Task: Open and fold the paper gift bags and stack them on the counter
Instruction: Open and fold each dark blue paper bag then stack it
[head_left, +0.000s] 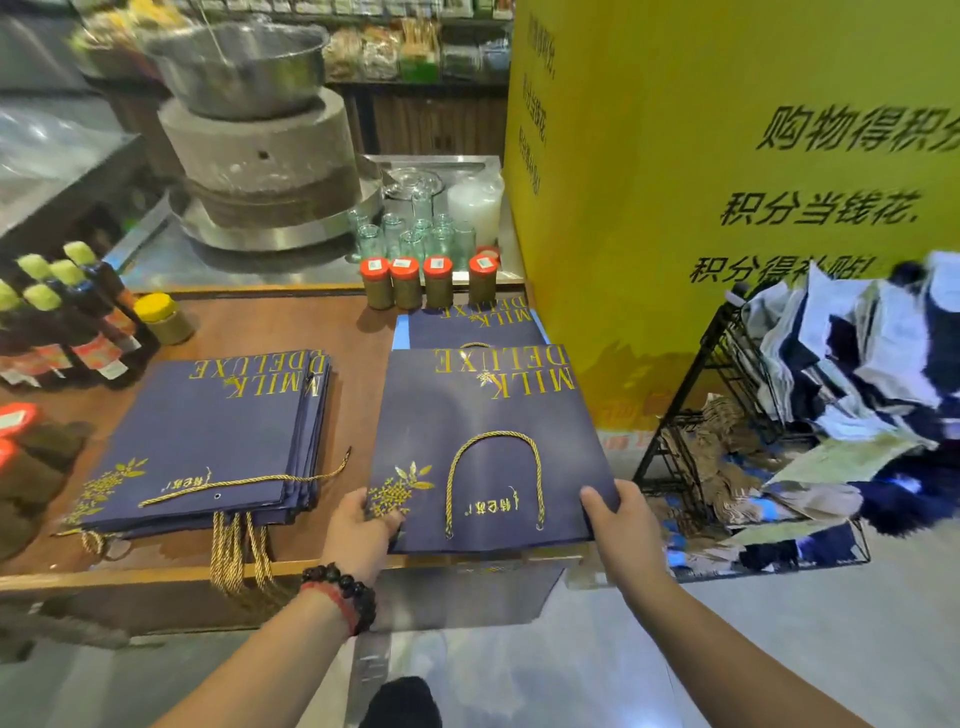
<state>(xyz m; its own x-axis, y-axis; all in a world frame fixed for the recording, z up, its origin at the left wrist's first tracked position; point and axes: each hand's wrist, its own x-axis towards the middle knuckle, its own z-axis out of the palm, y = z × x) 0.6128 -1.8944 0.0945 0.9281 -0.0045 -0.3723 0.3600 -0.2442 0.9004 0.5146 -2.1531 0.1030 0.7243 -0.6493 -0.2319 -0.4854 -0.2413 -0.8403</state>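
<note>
Your left hand (361, 522) grips the near-left corner of a flat navy paper gift bag with gold lettering (483, 441), thumb on top by the gold flower print, fingers curled under the edge. Your right hand (618, 525) grips the near-right corner the same way, thumb lying on the top face. The bag lies folded flat between your two hands, its near edge reaching just past the front rim of the brown wooden bench (291, 332), its gold cord handle (493, 478) looped on the upper face. Its far end overlaps a second flat navy bag (467, 325) lying farther back.

To your left, apart from the held bag, a stack of folded navy gift bags (208, 441) rests on the bench, cord handles dangling over the front edge. Four red-capped jars (428, 283) stand just behind the bags. To your right, a black wire rack (727, 415) holds a jumble of crumpled navy and white bags (857, 374), well apart from your hands.
</note>
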